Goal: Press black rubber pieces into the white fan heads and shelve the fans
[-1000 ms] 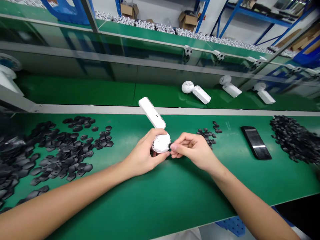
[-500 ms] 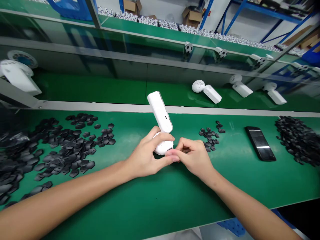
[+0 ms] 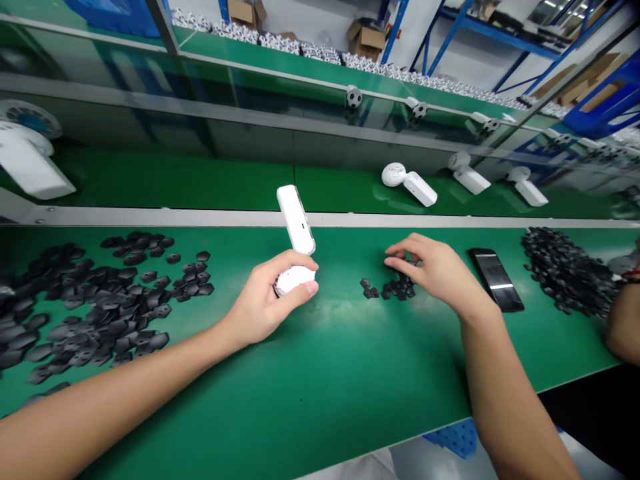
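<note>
A white device (image 3: 296, 221) with a long flat body and a round head is held by my left hand (image 3: 267, 297), whose thumb and fingers wrap round the head. The long body points up and away. To the right, my right hand (image 3: 435, 270) hovers at a small group of black pieces (image 3: 397, 288), thumb and fingers apart; the fingertips partly cover some pieces. Nothing shows clearly between them. A larger spread of flat black pieces (image 3: 117, 303) lies left of my left hand.
A black phone (image 3: 497, 280) lies right of my right hand, then a heap of black pieces (image 3: 570, 270). Another person's arm (image 3: 625, 320) is at the right edge. White devices (image 3: 420, 189) stand behind the metal rail (image 3: 350, 220).
My right hand has left the white device and moved right to the small black pieces, its fingers now apart. My left hand still holds the device. Another person's arm has appeared at right.
</note>
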A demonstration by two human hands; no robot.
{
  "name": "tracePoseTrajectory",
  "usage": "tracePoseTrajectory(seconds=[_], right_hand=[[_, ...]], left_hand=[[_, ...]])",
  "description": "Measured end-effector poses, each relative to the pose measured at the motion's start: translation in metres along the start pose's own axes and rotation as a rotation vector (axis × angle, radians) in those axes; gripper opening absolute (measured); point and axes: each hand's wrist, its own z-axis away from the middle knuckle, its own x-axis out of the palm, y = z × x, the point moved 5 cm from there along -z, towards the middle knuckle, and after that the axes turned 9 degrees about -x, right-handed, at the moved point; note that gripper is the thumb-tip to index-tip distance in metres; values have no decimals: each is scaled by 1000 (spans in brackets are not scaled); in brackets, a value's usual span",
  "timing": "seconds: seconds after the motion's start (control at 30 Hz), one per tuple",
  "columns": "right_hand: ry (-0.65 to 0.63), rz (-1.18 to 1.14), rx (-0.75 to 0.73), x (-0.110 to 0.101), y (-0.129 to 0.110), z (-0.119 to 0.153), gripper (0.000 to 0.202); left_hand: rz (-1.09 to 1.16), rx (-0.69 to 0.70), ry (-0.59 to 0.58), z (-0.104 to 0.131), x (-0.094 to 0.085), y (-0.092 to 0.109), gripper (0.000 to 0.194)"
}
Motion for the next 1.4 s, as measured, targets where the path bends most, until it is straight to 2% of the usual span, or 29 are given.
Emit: tracePoseTrajectory(seconds=[0.1,0.13,0.23,0.3,0.37,0.47,0.57,0.67,0.77,0.97,1.1,1.2,1.4], right_hand=[[-102,30,-8,8,11,1,23],[-119,26,-14,10,12,0,22],[-98,3,-52,10,9,-3,24],[-26,-63,-40,9,1,-5,28],[67,-250,29,10,-11,-5,28],[118,-702,131,25,-39,-4,28],[35,-1048,177,48,-72,-3,27],[-71,-1205,226,67,-93,-1,26],[-94,-1272,285,76,-100,1,30],[-16,-1297,324,77,-108,2,32],[62,-1266,336,80,-109,2,31],[95,-1226,321,84,-105,2,33],[62,-1106,230,81,-108,1,25]], left_hand=[[-86,13,-7,-2,-2,-2,27],[-120,26,-20,-2,-1,-3,40],[-153,47,-71,-3,5,-6,100],[-161,52,-75,-3,7,-7,122],[-207,76,-53,-4,9,-8,115],[-295,109,-29,-3,11,-8,75],[-338,114,-15,-3,12,-10,56],[-329,104,-26,-2,14,-11,43],[-304,113,-56,-1,17,-9,40],[-270,164,-67,2,20,-2,50],[-271,83,-5,3,23,-3,56],[-248,76,30,3,25,-3,48],[-209,114,-7,6,26,0,48]])
